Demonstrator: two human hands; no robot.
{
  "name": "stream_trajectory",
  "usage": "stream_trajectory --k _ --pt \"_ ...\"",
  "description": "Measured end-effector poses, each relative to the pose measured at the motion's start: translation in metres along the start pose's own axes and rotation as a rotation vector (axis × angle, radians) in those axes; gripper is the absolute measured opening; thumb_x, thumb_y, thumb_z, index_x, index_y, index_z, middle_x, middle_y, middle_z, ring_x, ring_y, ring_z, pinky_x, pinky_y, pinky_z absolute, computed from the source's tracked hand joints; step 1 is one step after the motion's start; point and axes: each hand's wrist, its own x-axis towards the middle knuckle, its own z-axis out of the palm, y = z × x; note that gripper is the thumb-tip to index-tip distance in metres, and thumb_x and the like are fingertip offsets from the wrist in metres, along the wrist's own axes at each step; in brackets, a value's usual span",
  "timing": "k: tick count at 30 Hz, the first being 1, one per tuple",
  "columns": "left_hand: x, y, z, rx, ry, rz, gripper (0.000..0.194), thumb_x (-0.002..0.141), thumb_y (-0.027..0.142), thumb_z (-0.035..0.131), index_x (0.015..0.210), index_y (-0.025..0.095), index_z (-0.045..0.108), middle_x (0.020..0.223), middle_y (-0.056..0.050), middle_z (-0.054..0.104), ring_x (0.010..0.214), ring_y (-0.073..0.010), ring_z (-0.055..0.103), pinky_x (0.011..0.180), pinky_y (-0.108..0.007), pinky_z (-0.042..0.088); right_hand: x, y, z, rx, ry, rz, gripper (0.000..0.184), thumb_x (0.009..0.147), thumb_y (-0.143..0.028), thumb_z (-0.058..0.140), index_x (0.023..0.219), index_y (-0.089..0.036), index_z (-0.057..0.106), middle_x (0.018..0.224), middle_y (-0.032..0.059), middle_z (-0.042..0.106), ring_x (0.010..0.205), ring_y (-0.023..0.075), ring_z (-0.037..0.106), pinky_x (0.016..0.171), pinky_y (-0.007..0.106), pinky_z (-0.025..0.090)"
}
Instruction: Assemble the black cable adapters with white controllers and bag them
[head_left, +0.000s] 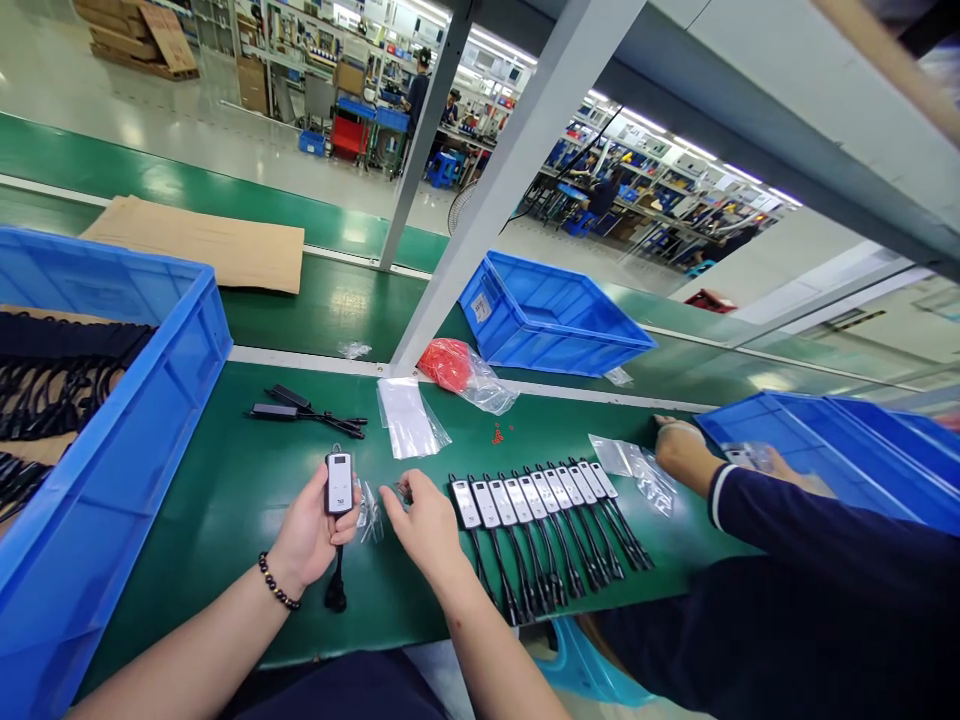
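Note:
My left hand [313, 530] is closed round a small box-shaped electronic device [340, 482] with a silver face, a dark little window and a black cable hanging below. Beside it on the green table lie several thin clear plastic strips [369, 512]. Just right of these strips is my right hand [426, 525], its thumb and fingers apart; the fingertips are partly hidden. Further right, a row of similar devices [517, 500] lies face up, cables toward the table's front edge. Two more dark devices with cables [277, 411] rest at the back left.
A blue crate [187, 330] with cables stands at left. Behind are clear bags [409, 415], a bag of red pieces [450, 365], loose red bits [498, 434], a blue crate [555, 340] and a post [480, 200]. At right, a co-worker's arm [780, 510] reaches beside blue crates.

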Motion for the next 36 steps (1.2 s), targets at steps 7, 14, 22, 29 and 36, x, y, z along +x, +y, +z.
stream_trajectory --k 7,14,22,29,36 --pt "-0.001 -0.004 -0.002 -0.089 -0.051 -0.024 0.029 0.086 0.038 0.042 0.094 0.014 0.054 0.073 -0.004 0.055 0.045 -0.0064 0.041 0.040 -0.019 0.036 -0.038 -0.029 0.004 0.308 -0.220 -0.236 0.020 0.082 -0.030 0.051 0.065 -0.020 0.055 0.065 -0.0027 0.058 0.061 0.0097 0.052 0.058 0.018 0.033" --pt "-0.008 -0.013 0.010 0.184 -0.190 -0.026 0.033 0.087 0.034 0.042 0.116 0.020 0.049 0.113 -0.012 0.056 0.086 -0.0226 0.059 0.074 -0.039 0.048 -0.053 -0.013 -0.007 0.330 -0.122 -0.091 0.021 0.077 -0.017 0.048 0.056 -0.018 0.045 0.056 -0.0042 0.050 0.052 0.0084 0.043 0.050 0.019 0.027" --pt "-0.016 -0.036 0.020 0.328 -0.247 -0.248 0.045 0.086 0.041 0.042 0.128 0.027 0.042 0.140 -0.008 0.033 0.120 -0.0254 0.042 0.102 -0.042 0.029 -0.064 0.052 -0.023 -0.007 -0.064 0.131 0.017 0.074 -0.016 0.047 0.058 -0.019 0.050 0.057 -0.0007 0.056 0.054 0.0120 0.050 0.052 0.023 0.026" --pt "-0.030 -0.030 0.032 0.478 -0.197 -0.187 0.041 0.086 0.037 0.042 0.124 0.021 0.047 0.129 -0.013 0.046 0.108 -0.0284 0.052 0.094 -0.045 0.037 -0.062 0.083 -0.017 -0.223 -0.126 0.220 0.017 0.076 -0.022 0.048 0.061 -0.019 0.057 0.061 0.0042 0.061 0.058 0.0179 0.057 0.051 0.026 0.028" --pt "-0.012 0.014 0.019 0.321 0.129 0.136 0.022 0.080 0.025 0.052 0.099 0.016 0.059 0.096 -0.011 0.061 0.079 -0.0213 0.060 0.064 -0.033 0.052 -0.061 0.091 -0.029 -0.271 -0.168 0.252 0.021 0.078 -0.033 0.052 0.063 -0.019 0.058 0.062 0.0065 0.062 0.059 0.0205 0.059 0.051 0.026 0.030"
